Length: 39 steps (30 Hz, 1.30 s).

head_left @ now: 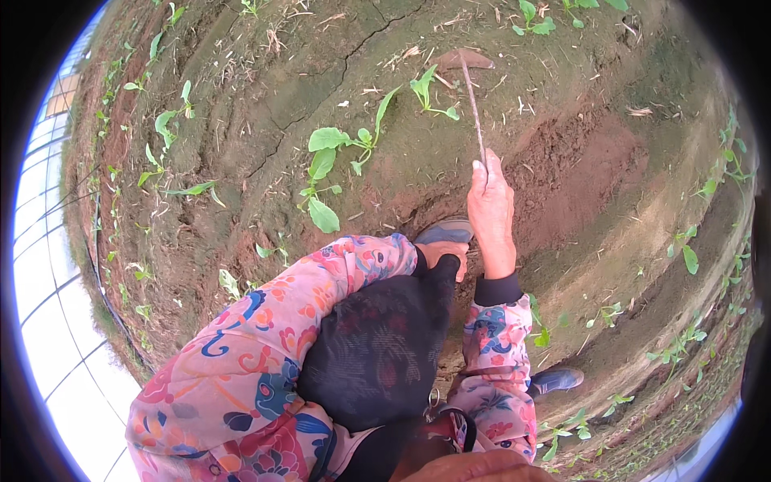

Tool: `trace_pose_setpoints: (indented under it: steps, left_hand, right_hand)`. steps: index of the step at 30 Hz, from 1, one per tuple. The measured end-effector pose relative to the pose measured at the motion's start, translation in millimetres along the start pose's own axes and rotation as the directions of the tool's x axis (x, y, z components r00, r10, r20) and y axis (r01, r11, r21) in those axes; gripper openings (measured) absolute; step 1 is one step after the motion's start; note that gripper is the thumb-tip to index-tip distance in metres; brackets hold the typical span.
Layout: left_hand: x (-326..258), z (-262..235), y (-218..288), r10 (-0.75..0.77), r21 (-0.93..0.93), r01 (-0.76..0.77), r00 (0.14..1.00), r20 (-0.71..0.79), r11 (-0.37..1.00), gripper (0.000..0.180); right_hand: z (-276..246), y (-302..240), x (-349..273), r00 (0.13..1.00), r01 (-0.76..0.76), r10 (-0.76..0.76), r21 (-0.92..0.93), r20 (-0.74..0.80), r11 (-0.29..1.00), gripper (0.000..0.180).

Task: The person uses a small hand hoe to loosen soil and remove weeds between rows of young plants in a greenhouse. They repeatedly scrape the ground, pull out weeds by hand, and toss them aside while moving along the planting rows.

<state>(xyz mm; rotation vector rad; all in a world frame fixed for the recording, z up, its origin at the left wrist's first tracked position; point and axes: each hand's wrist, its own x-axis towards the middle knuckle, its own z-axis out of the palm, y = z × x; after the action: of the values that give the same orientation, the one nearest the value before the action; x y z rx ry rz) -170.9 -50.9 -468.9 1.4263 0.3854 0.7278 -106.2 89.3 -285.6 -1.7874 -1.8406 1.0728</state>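
A small hoe with a thin stick handle (473, 104) is gripped in my right hand (491, 205), its fingers closed round the near end. At the far end the curved brown hoe blade (462, 60) lies against the soil. Just left of the blade grows a green seedling (424, 90). A larger leafy seedling (328, 161) stands farther left. My left hand (444, 255) is bent over the dark cloth at my knee, above a grey-blue shoe (446, 231). Its fingers are mostly hidden, so I cannot tell whether they grip the cloth.
Loosened reddish soil (582, 173) lies right of my right hand. More seedlings grow at the far right (534, 20), on the left (165, 128) and along the right edge. A dark crack (347, 68) crosses the ground. A pale gridded wall (52, 297) bounds the left side.
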Motion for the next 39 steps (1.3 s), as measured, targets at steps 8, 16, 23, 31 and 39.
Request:
trace_pose_setpoints:
  steps: [8,16,23,31,39]
  left_hand:
    - [-16.3,6.1,-20.8,-0.022,0.268,-0.002,0.996,0.084,0.963,0.019]
    - [-16.4,-2.4,-17.0,0.007,0.426,-0.09,0.981,0.192,0.9,0.012]
    - [-3.0,-5.1,-20.0,-0.033,0.303,-0.07,0.946,0.323,0.95,0.049]
    - [-19.4,-2.0,-45.8,-0.159,-0.129,0.202,0.946,0.284,0.971,0.053]
    - [-22.4,4.9,-39.6,-0.173,-0.231,0.215,0.967,0.19,0.949,0.048]
  right_hand:
    - [-35.6,11.7,-30.5,1.0,-0.016,0.017,-0.014,0.026,1.0,0.036]
    - [-33.5,1.2,-33.5,0.987,-0.153,0.153,-0.002,0.048,0.988,0.037]
    - [14.2,103.8,-76.8,0.836,-0.034,0.123,0.172,-0.535,0.984,0.034]
    - [-9.9,148.2,-4.4,0.892,-0.105,0.309,0.514,-0.33,0.852,0.039]
    - [15.1,124.5,-111.1,0.91,-0.309,0.389,0.387,-0.147,0.869,0.044]
